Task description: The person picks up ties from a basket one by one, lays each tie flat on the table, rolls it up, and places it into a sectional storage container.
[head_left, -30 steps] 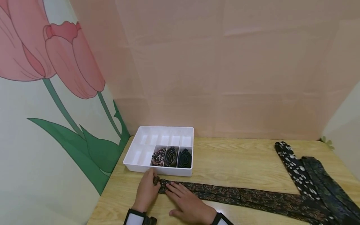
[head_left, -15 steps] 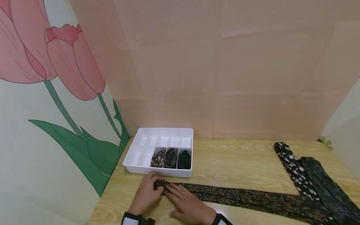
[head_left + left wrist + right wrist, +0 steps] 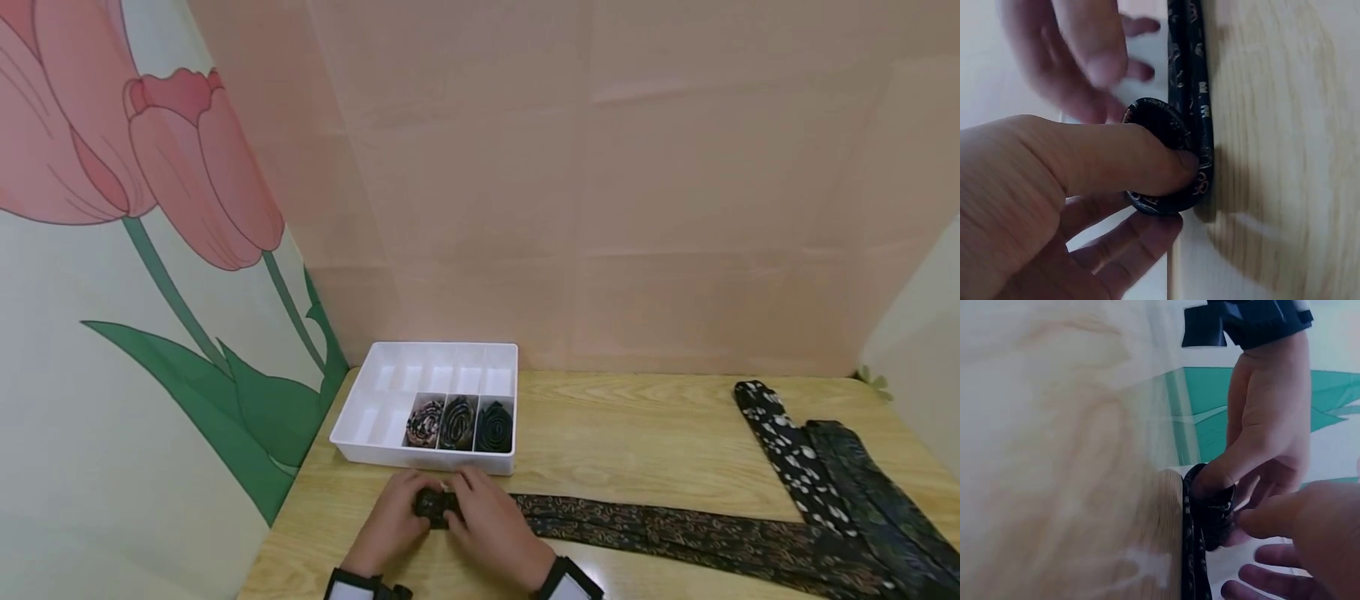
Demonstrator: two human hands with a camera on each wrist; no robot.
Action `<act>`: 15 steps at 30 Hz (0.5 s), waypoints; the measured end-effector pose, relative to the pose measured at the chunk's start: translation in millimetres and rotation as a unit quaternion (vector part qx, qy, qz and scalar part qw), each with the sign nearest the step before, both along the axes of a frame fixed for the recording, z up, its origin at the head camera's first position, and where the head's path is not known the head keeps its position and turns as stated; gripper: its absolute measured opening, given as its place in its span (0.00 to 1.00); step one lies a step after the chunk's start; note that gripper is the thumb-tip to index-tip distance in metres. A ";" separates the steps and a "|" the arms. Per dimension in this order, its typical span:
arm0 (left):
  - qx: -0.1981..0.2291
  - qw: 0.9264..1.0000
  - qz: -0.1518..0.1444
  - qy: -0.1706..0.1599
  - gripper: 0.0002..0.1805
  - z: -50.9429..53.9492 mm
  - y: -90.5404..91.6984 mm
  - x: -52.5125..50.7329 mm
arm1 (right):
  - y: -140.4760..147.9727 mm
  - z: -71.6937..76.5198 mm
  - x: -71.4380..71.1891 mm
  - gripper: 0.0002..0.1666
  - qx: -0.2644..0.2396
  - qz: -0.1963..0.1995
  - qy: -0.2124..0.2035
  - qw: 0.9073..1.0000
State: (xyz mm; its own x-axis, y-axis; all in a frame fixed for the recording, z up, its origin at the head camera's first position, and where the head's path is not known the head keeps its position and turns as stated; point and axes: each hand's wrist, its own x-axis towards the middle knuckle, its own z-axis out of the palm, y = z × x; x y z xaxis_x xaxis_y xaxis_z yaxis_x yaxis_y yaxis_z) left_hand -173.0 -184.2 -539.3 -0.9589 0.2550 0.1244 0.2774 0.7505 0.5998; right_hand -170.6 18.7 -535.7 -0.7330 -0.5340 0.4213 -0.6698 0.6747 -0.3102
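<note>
Dark patterned necktie, partly rolled: laid along the light wood-grain table before you, rolled end just in front of the white divided tray. Room: pinkish-tan sheet behind, tulip mural to your left. Your left hand pinches the roll between thumb and fingers; your right hand sits loosely spread beside it, thumb contact hard to confirm. Left wrist view alone: coil's looped end under your left thumb. Head view alone: three rolled ties, tray's front row.
</note>
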 end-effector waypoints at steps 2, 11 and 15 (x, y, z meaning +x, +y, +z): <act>0.005 1.000 0.008 -0.009 0.29 -0.1 1.3 -0.3 | -5.8 0.4 -4.0 0.23 0.008 -0.003 -0.006 1.000; 0.001 1.000 0.012 0.004 0.36 -3.0 3.3 0.0 | -12.1 -0.4 -11.4 0.31 0.003 0.029 -0.082 0.996; -0.012 1.000 0.003 -0.013 0.38 -4.8 0.6 0.4 | -9.5 -5.7 -12.2 0.26 0.020 0.013 -0.038 0.999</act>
State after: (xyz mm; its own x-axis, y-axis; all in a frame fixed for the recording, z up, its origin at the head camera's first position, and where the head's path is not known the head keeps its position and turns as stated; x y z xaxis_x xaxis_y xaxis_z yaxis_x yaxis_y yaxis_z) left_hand -172.6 -183.7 -544.1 -0.9635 0.2512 0.0928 0.2566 0.7664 0.5888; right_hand -182.8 9.1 -541.4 -0.7477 -0.5683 0.3434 -0.6628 0.6703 -0.3339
